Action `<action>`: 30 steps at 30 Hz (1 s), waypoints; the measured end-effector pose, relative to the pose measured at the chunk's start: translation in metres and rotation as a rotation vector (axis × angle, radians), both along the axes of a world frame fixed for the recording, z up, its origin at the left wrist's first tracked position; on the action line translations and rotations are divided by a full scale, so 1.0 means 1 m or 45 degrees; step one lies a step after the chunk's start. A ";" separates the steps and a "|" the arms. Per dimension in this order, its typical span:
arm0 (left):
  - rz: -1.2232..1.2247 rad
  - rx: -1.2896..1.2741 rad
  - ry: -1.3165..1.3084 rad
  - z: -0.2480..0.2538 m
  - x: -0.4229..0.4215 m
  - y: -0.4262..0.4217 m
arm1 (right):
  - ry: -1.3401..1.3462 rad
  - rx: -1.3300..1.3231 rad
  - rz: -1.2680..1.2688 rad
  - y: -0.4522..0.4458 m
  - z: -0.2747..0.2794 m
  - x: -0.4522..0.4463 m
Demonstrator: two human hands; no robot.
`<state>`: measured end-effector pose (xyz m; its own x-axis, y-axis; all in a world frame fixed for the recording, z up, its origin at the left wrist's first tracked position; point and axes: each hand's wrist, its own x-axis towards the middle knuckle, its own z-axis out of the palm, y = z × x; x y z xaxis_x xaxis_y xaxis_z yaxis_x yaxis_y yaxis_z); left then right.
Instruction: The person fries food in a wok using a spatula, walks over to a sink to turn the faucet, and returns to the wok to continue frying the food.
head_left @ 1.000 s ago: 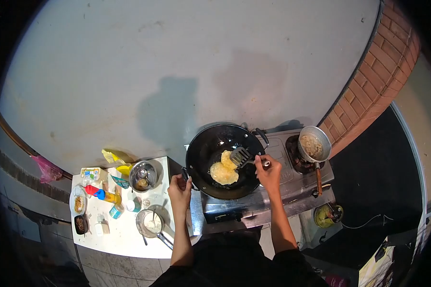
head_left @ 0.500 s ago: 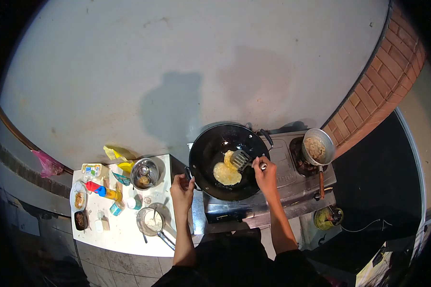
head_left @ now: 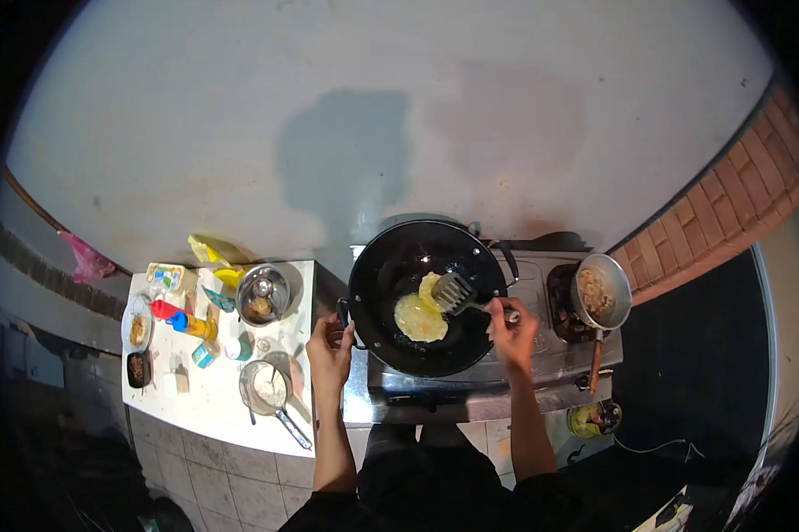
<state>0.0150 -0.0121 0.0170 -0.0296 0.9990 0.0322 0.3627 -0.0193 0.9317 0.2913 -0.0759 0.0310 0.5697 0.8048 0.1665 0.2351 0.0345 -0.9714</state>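
Observation:
A black wok [head_left: 391, 257] stands on the steel stove, with a pale yellow, egg-like piece of food [head_left: 420, 319] in it, partly folded at its upper right. My right hand [head_left: 513, 332] is closed round the handle of a slotted spatula [head_left: 454, 293], whose blade lies against the folded part. At the wok's left side, my left hand [head_left: 330, 348] grips the black wok handle [head_left: 343, 314] between thumb and fingers.
On the right burner sits a pot [head_left: 628, 293] of food, its wooden handle toward me. The white table [head_left: 213, 403] at left bears a metal bowl [head_left: 284, 282], a saucepan [head_left: 247, 386], sauce bottles [head_left: 194, 325] and a plate [head_left: 130, 317].
The view has shifted and turned slightly. The spatula stays by the folded edge of the food, with its handle now pointing a little lower to the right. Both hands keep their holds.

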 end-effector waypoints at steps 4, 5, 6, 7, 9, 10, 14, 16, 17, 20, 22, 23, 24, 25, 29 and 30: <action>0.031 -0.044 0.095 0.012 0.004 -0.002 | -0.015 0.005 0.109 -0.006 0.013 0.021; 0.030 -0.030 0.110 0.015 0.006 -0.003 | 0.080 -0.022 0.136 -0.007 0.020 0.025; 0.041 -0.048 0.135 0.017 0.007 -0.003 | 0.082 0.016 0.169 -0.005 0.024 0.028; 0.048 -0.034 0.195 0.019 0.008 -0.004 | 0.046 -0.014 0.202 -0.004 0.029 0.033; 0.063 0.000 0.251 0.015 0.008 -0.003 | 0.026 -0.047 0.248 -0.001 0.037 0.042; 0.072 -0.009 0.269 0.012 0.007 -0.003 | -0.168 -0.029 0.287 0.001 0.039 0.047; 0.103 0.033 0.288 0.008 0.008 -0.005 | -0.577 0.126 0.434 0.009 0.053 0.053; 0.152 0.035 0.265 0.005 0.009 -0.007 | -0.557 0.023 0.495 0.010 0.065 0.051; 0.157 0.040 0.271 0.006 0.011 -0.007 | -0.623 0.037 0.540 0.013 0.066 0.051; 0.225 0.034 0.268 0.007 0.015 -0.011 | -0.728 0.054 0.632 0.022 0.075 0.053; 0.236 0.039 0.305 0.006 0.015 -0.009 | -0.810 0.036 0.679 0.027 0.082 0.054; 0.223 0.050 0.302 0.007 0.016 -0.009 | -0.829 -0.009 0.707 0.030 0.087 0.054; 0.218 0.092 0.316 0.008 0.016 -0.009 | -0.832 -0.007 0.685 0.032 0.087 0.052; 0.210 0.135 0.328 0.009 0.017 -0.008 | -0.803 0.001 0.669 0.035 0.082 0.049; 0.233 0.095 0.387 0.013 0.018 -0.009 | -0.780 0.007 0.632 0.043 0.055 0.037; 0.224 0.111 0.385 0.014 0.020 -0.009 | -0.741 -0.001 0.618 0.043 0.050 0.034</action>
<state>0.0346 -0.0210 0.0313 -0.1773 0.9726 0.1505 0.6264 -0.0064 0.7795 0.3255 -0.0329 0.0810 -0.0283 0.9432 0.3310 0.6687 0.2640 -0.6951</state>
